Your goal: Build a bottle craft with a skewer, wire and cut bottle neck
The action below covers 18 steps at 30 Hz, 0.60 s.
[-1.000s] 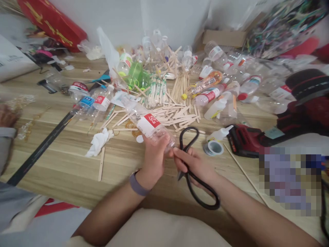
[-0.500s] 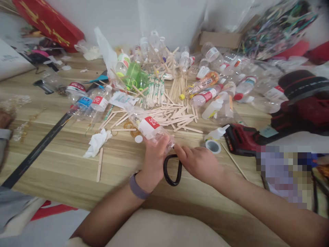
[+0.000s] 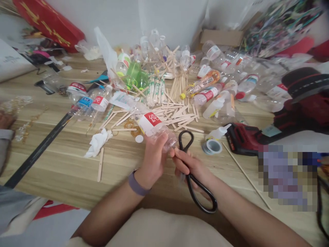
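My left hand (image 3: 154, 158), with a purple band at the wrist, is closed round the near end of a clear plastic bottle (image 3: 151, 126) with a red label. The bottle lies tilted over the wooden table, pointing away to the upper left. My right hand (image 3: 191, 164) grips black scissors (image 3: 193, 175) with large loop handles; one loop rises above the hand, the other hangs below it. The scissors' blades sit beside the bottle's near end, hidden between the hands.
Loose craft sticks (image 3: 174, 115), bamboo skewers and several empty bottles (image 3: 213, 91) cover the table's middle and back. A white cap (image 3: 139, 138), crumpled tissue (image 3: 97, 142), tape roll (image 3: 212, 146), red power tool (image 3: 243, 139) and a long black bar (image 3: 38, 151) lie nearby.
My right hand turned the scissors: half a second ago one loop hung below the hands, now the loops stand above and below the hand as a second ago. The bottle stayed put.
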{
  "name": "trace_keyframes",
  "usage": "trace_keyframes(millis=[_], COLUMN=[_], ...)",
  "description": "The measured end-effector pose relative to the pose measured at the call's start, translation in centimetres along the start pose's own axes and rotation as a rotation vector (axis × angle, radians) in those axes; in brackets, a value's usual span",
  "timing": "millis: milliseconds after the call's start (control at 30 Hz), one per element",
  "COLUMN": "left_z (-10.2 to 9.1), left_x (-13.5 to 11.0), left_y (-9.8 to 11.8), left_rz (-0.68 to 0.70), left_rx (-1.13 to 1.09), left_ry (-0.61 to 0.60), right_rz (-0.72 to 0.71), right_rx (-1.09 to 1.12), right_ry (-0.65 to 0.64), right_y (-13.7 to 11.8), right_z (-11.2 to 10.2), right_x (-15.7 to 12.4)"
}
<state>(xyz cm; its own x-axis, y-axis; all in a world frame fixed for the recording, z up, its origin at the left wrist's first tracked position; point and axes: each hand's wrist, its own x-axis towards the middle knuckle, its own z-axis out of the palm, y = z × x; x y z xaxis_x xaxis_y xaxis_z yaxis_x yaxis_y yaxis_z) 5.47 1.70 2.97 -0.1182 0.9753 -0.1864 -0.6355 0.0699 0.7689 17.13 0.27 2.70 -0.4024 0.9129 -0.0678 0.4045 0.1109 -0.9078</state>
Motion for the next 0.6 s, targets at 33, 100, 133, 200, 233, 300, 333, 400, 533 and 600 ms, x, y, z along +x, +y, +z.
trace_keyframes(millis=[33, 100, 133, 200, 233, 300, 333, 400, 533, 600], left_z=[0.1, 0.3, 0.4, 0.5, 0.5, 0.5, 0.5, 0.6, 0.6, 0.6], left_x=[-0.1, -0.2, -0.2, -0.1, 0.0, 0.1, 0.2, 0.1, -0.2, -0.3], left_y=[0.0, 0.0, -0.1, -0.4, -0.5, -0.8, -0.8, -0.7, 0.0, 0.2], left_rz=[0.008, 0.007, 0.006, -0.001, -0.003, 0.012, 0.028, 0.043, 0.018, 0.007], left_rx=[-0.009, -0.015, -0.011, 0.015, 0.031, 0.035, 0.026, 0.004, 0.007, 0.009], left_ry=[-0.011, -0.009, 0.006, 0.05, 0.078, 0.118, 0.125, 0.096, -0.005, -0.01], right_rz=[-0.008, -0.022, -0.025, -0.022, -0.018, -0.005, 0.002, 0.021, 0.075, 0.089], right_rx=[-0.018, -0.074, -0.104, -0.145, -0.152, -0.131, -0.103, -0.019, 0.168, 0.206], right_ry=[0.014, 0.057, 0.082, 0.117, 0.122, 0.112, 0.095, 0.039, -0.02, -0.007], right_y=[-0.1, -0.2, -0.3, -0.2, -0.2, 0.0, 0.1, 0.3, 0.3, 0.2], right_z=[-0.5, -1.5, -2.0, -2.6, -2.8, -2.8, -2.6, -2.0, -0.1, 0.5], right_x=[-0.1, -0.3, -0.3, -0.4, -0.4, -0.3, -0.2, -0.1, -0.4, -0.6])
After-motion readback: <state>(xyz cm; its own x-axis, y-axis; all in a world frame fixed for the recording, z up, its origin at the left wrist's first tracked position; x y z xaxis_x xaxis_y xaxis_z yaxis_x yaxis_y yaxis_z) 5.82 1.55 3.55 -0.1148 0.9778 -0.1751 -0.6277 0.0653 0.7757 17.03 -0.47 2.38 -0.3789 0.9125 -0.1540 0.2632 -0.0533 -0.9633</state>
